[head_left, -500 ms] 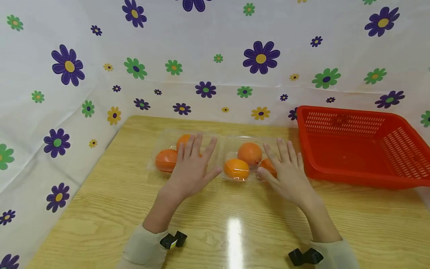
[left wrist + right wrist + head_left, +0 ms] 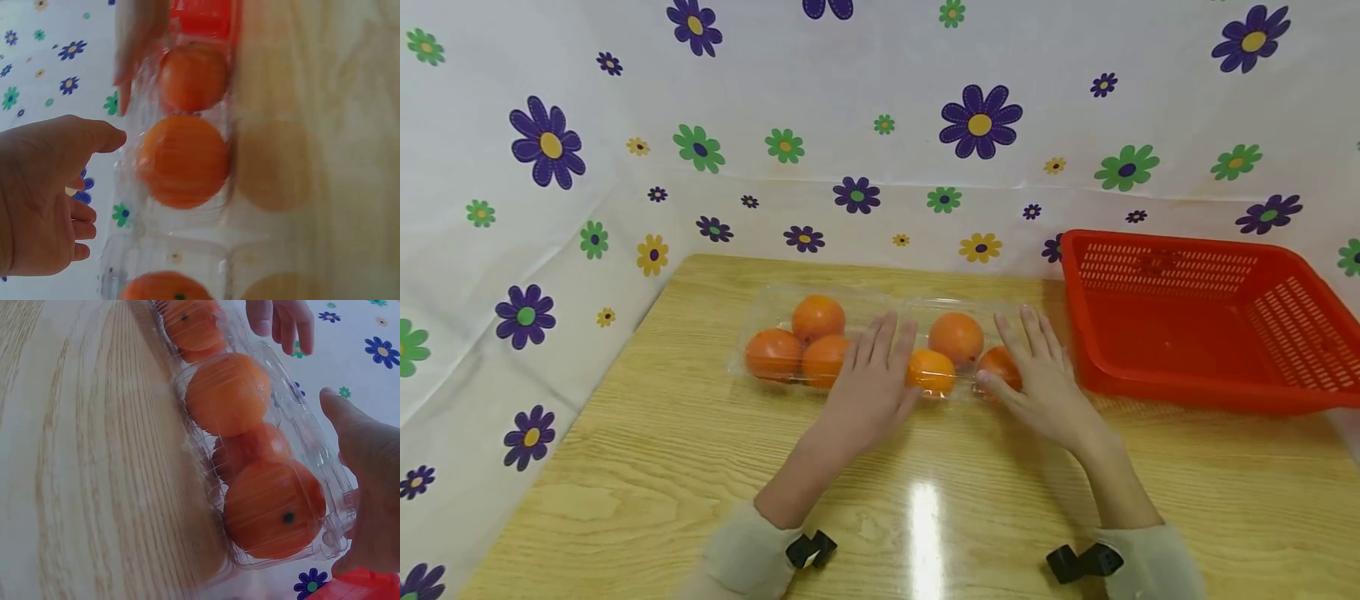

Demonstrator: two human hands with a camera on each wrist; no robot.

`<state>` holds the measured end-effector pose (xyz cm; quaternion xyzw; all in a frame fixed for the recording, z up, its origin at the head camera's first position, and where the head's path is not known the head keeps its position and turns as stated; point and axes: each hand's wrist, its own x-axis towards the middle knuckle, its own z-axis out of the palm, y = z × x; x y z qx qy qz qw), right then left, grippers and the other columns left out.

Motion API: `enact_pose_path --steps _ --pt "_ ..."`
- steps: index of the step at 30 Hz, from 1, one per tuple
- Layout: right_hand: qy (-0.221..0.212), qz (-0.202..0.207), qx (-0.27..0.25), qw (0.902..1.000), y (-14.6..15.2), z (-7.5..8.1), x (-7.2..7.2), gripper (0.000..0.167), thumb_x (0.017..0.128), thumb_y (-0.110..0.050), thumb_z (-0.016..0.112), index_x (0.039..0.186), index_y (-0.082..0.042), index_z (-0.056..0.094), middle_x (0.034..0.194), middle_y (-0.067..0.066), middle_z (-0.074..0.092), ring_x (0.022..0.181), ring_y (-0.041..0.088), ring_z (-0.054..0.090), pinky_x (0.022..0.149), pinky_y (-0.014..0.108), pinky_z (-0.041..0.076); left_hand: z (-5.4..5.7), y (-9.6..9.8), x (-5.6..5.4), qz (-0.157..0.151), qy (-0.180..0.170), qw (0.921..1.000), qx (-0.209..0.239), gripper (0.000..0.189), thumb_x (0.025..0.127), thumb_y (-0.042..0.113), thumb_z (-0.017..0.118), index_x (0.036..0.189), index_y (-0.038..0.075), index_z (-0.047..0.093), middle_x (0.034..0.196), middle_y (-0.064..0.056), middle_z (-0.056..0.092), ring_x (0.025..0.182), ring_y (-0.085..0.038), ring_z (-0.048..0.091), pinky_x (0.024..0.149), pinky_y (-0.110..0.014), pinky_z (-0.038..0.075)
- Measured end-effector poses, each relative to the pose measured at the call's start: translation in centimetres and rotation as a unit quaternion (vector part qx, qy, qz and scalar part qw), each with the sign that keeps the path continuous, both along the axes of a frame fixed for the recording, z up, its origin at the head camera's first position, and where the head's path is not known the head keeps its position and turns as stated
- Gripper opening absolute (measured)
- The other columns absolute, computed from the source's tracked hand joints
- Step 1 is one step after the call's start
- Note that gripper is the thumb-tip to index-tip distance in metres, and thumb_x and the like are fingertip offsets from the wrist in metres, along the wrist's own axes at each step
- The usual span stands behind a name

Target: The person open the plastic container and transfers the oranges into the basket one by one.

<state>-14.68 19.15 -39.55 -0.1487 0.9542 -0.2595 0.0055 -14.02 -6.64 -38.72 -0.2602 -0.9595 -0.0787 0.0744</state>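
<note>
Two clear plastic boxes of oranges lie side by side on the table. The left box (image 2: 760, 315) holds three oranges (image 2: 818, 318), and the right box (image 2: 917, 312) also shows three, one partly behind fingers. My left hand (image 2: 874, 385) is spread, palm down, over where the boxes meet. My right hand (image 2: 1047, 390) lies spread over the right box's right end. In the left wrist view, the thumb (image 2: 107, 136) of the left hand is beside the lid. The right wrist view shows the right hand (image 2: 375, 487) along the lid's edge; contact is hard to judge.
A red plastic basket (image 2: 1180, 383) with slotted sides stands on the wooden table (image 2: 647, 467), just right of the right box. A white cloth (image 2: 880, 150) with printed flowers hangs behind and to the left.
My left hand has moved right, from over the left box to the seam between the boxes, uncovering the left box's oranges. The right hand stays nearly in place.
</note>
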Motion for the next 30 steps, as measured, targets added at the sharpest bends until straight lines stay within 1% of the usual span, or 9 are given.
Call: enact_pose_path --steps 3,5,10,14,18,20,22,26,30 --pt "0.0 0.0 0.0 1.0 0.1 -0.2 -0.1 0.09 0.093 -0.06 0.057 0.161 -0.024 0.011 0.166 0.01 -0.01 0.151 0.037 -0.012 0.107 0.077 0.009 -0.8 0.9 0.2 -0.019 0.019 0.9996 -0.009 0.076 0.099 0.036 0.058 0.156 0.001 0.022 0.159 -0.028 0.02 0.147 -0.042 0.022 0.115 -0.055 0.026" --pt "0.004 0.002 0.002 1.0 0.2 -0.3 -0.1 0.094 0.09 -0.061 0.061 0.161 -0.024 0.013 0.166 0.011 -0.009 0.151 0.036 -0.011 0.106 0.077 0.011 -1.3 1.3 0.2 -0.029 0.021 0.9992 -0.019 0.073 0.099 0.036 0.058 0.155 0.002 0.026 0.159 -0.029 0.021 0.146 -0.043 0.024 0.115 -0.054 0.028" --pt "0.015 0.011 0.001 0.9998 0.3 -0.5 -0.2 0.091 0.087 -0.057 0.068 0.159 -0.019 0.026 0.166 0.014 -0.005 0.151 0.037 -0.01 0.107 0.075 0.017 -1.6 1.7 0.3 -0.027 0.015 0.9987 -0.042 0.067 0.101 0.038 0.056 0.154 0.006 0.031 0.159 -0.027 0.022 0.146 -0.042 0.025 0.114 -0.053 0.031" --pt "0.01 0.015 -0.002 0.9998 0.5 -0.6 -0.2 0.087 0.087 -0.057 0.068 0.156 -0.018 0.033 0.166 0.015 -0.003 0.151 0.037 -0.01 0.107 0.072 0.023 -1.4 2.0 0.1 -0.018 0.003 0.9993 -0.032 0.063 0.102 0.04 0.054 0.152 0.008 0.036 0.158 -0.026 0.024 0.142 -0.044 0.032 0.107 -0.052 0.04" --pt "0.01 0.013 -0.006 0.9999 0.9 -0.8 -0.3 0.087 0.086 -0.057 0.069 0.156 -0.019 0.035 0.166 0.014 -0.001 0.151 0.038 -0.009 0.105 0.073 0.025 -0.6 3.0 -0.5 -0.003 -0.041 0.999 -0.014 0.06 0.1 0.039 0.058 0.148 0.006 0.041 0.156 -0.027 0.026 0.136 -0.048 0.04 0.094 -0.054 0.05" --pt "0.01 0.011 -0.008 0.9999 1.0 -0.8 -0.4 0.086 0.086 -0.057 0.069 0.156 -0.019 0.035 0.167 0.014 0.0 0.151 0.038 -0.008 0.104 0.074 0.026 -0.1 3.5 -0.9 0.008 -0.064 0.9979 -0.011 0.06 0.099 0.038 0.06 0.145 0.005 0.042 0.155 -0.028 0.026 0.133 -0.049 0.042 0.091 -0.053 0.052" --pt "0.011 0.011 -0.011 0.9998 1.1 -0.9 -0.5 0.086 0.086 -0.056 0.07 0.155 -0.019 0.036 0.166 0.014 0.0 0.151 0.039 -0.007 0.102 0.074 0.027 0.3 3.8 -1.1 0.02 -0.076 0.9968 -0.017 0.059 0.098 0.037 0.061 0.144 0.005 0.041 0.155 -0.029 0.026 0.131 -0.048 0.044 0.089 -0.052 0.053" --pt "0.015 0.013 -0.017 0.9997 0.9 -1.2 -0.6 0.085 0.085 -0.056 0.071 0.155 -0.019 0.037 0.166 0.015 0.001 0.15 0.041 -0.007 0.1 0.074 0.031 0.3 3.8 -1.3 0.032 -0.065 0.9964 -0.045 0.061 0.097 0.041 0.061 0.144 0.008 0.042 0.156 -0.029 0.027 0.13 -0.046 0.047 0.087 -0.051 0.055" --pt "0.023 0.01 -0.018 0.9995 0.7 -1.3 -0.5 0.085 0.085 -0.056 0.072 0.154 -0.02 0.038 0.166 0.016 0.004 0.15 0.042 -0.006 0.098 0.074 0.033 0.1 3.3 -1.2 0.019 -0.042 0.9976 -0.052 0.061 0.097 0.043 0.061 0.144 0.008 0.044 0.155 -0.03 0.029 0.128 -0.046 0.049 0.085 -0.05 0.055"
